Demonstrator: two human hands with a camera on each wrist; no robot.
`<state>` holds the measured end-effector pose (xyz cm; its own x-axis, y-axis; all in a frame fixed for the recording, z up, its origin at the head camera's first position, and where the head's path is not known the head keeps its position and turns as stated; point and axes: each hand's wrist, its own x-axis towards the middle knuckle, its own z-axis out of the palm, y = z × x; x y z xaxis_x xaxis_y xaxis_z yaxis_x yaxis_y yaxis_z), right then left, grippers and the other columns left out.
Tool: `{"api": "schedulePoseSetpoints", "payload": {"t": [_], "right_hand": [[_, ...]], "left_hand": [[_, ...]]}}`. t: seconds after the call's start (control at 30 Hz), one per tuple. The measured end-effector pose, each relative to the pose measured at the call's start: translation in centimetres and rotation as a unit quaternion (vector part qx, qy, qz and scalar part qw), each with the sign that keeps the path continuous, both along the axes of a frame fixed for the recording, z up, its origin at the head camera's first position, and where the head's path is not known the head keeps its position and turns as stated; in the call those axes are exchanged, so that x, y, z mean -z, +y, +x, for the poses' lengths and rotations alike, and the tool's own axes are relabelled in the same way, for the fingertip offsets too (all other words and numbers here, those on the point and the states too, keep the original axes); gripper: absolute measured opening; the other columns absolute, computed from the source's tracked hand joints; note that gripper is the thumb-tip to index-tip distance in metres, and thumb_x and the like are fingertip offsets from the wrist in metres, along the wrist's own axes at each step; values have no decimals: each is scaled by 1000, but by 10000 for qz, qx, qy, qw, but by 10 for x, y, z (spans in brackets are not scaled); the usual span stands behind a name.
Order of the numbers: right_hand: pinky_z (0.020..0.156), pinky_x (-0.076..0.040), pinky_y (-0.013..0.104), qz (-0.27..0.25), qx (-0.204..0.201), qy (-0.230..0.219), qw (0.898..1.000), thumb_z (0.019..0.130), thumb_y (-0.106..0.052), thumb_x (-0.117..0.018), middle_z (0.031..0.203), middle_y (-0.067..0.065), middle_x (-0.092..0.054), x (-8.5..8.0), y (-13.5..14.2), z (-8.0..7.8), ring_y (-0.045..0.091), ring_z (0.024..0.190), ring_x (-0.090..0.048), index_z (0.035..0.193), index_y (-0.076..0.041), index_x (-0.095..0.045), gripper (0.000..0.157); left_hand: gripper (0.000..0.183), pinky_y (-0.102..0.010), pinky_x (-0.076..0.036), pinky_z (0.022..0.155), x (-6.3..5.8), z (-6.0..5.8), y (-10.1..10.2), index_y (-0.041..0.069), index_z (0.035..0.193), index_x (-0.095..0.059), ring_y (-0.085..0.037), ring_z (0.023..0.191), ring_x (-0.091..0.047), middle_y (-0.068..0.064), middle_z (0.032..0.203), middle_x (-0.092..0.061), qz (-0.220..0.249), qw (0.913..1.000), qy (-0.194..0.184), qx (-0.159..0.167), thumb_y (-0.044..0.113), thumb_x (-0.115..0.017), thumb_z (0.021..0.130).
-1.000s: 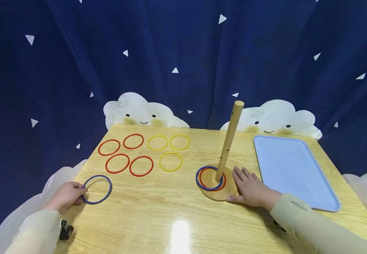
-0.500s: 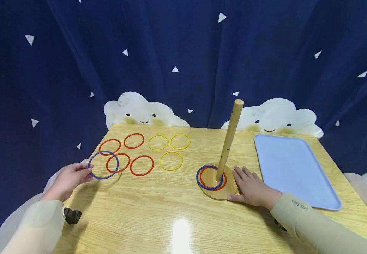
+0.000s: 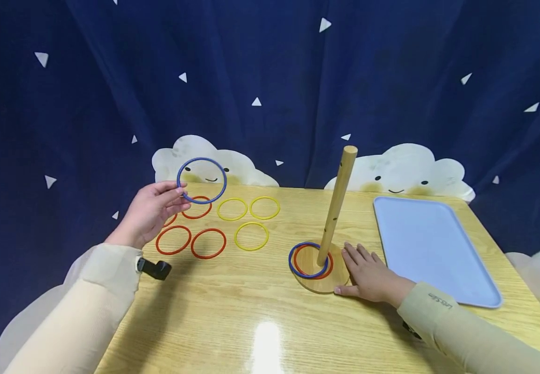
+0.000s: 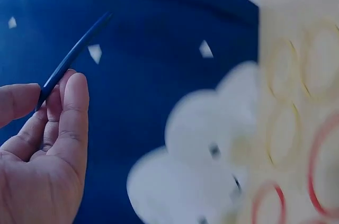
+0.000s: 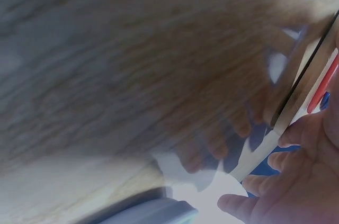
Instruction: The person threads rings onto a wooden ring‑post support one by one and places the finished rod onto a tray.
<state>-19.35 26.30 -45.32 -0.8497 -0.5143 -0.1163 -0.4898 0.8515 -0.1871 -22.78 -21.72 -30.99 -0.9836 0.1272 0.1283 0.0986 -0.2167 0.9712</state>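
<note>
My left hand (image 3: 150, 213) pinches a blue ring (image 3: 225, 182) by its near left side and holds it up over the back left of the table. In the left wrist view the blue ring (image 4: 71, 57) appears edge-on between thumb and fingers. My right hand (image 3: 368, 275) rests with fingers spread on the right side of the round wooden base (image 3: 316, 286). From that base rises a wooden post (image 3: 337, 200), leaning slightly right in the head view. Around the post's foot lie a blue ring (image 3: 290, 262) and a red ring (image 3: 331, 267).
Several red rings (image 3: 208, 258) lie flat at the left of the table (image 3: 232, 311), one partly behind my left hand. Beside them are three yellow rings (image 3: 251, 250). A light blue tray (image 3: 433, 249) lies at the right. A dark blue curtain (image 3: 270, 62) hangs behind the table.
My left hand has lifted the blue ring off the table's left side and carried it up, back and to the right. My right hand has stayed on the base.
</note>
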Motion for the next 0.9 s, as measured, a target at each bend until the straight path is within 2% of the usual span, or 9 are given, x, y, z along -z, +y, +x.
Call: {"api": "schedulePoseSetpoints", "payload": {"t": [0.23,0.47,0.57,0.7,0.9], "right_hand": [[109,-28,76,48,12,49,10000,94,-65,-64,161,33,-27,0,1,-1,58,144,-25,153,13,-35,102],[108,-29,77,11,45,76,10000,93,-66,-63,160,33,-29,0,2,0,59,144,-25,153,12,-35,102],[108,-29,76,49,77,161,9998,93,-68,-62,160,32,-29,1,3,1,57,145,-25,154,11,-35,103],[109,-29,76,172,152,370,9991,91,-74,-59,160,32,-30,4,3,3,56,145,-27,153,11,-37,108],[105,-30,78,105,145,527,9985,91,-76,-56,157,35,-32,12,4,2,58,142,-30,150,14,-38,110]], "left_hand": [[27,-27,-61,80,-44,-20,64,8,99,-73,-15,78,-70,-6,89,-68,351,9973,165,629,-6,-51,105],[25,-27,-62,75,-75,-24,126,5,98,-72,-18,75,-69,-8,87,-68,724,9893,286,1238,-8,-51,104],[22,-26,-62,72,-81,-25,149,3,100,-70,-18,74,-69,-9,86,-69,815,9855,223,1469,-8,-52,104],[17,-26,-61,71,-83,-26,173,0,104,-67,-18,74,-67,-9,88,-68,802,9822,131,1694,-8,-51,104],[17,-26,-61,70,-83,-23,193,0,103,-65,-17,73,-67,-9,89,-67,913,9779,118,1880,-9,-50,104]]}}
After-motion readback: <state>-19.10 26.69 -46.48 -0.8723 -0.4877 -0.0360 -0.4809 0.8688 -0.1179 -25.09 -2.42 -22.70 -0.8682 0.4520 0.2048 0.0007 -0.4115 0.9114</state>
